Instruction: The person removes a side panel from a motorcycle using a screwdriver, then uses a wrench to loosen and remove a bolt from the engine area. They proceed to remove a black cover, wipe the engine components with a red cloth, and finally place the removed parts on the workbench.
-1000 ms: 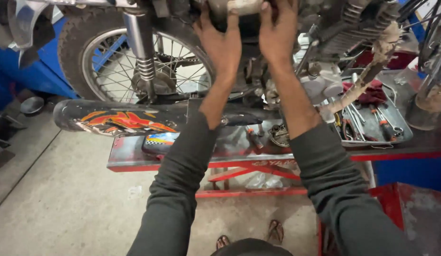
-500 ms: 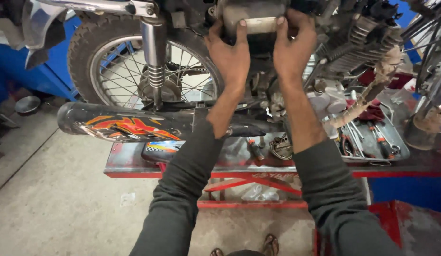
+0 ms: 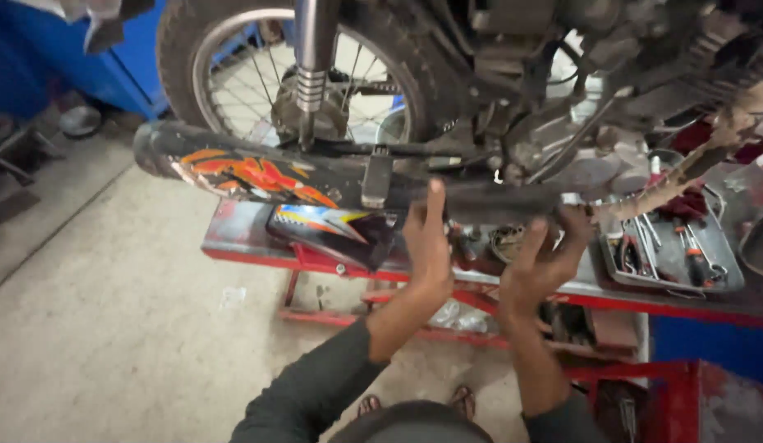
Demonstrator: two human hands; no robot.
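Note:
A motorcycle stands on a red lift table (image 3: 258, 250), with its spoked rear wheel (image 3: 258, 74) and engine (image 3: 578, 148) in front of me. Its black exhaust pipe (image 3: 242, 176), marked with an orange flame decal, runs across the middle of the view. My left hand (image 3: 426, 246) is raised flat with its fingers straight, the fingertips at the lower edge of the pipe. Just below the pipe's front section, my right hand (image 3: 541, 262) is open with its fingers spread and curled. Neither hand holds anything.
A black side panel (image 3: 332, 234) with a colourful decal lies on the lift table under the pipe. A metal tray of hand tools (image 3: 677, 254) sits at the right. A chrome shock absorber (image 3: 314, 74) crosses the wheel. Blue cabinet (image 3: 94, 66) at back left, concrete floor (image 3: 110, 344) below.
Both hands have dropped from a part high on the motorcycle's frame down to the exhaust pipe. The view has moved closer and lower.

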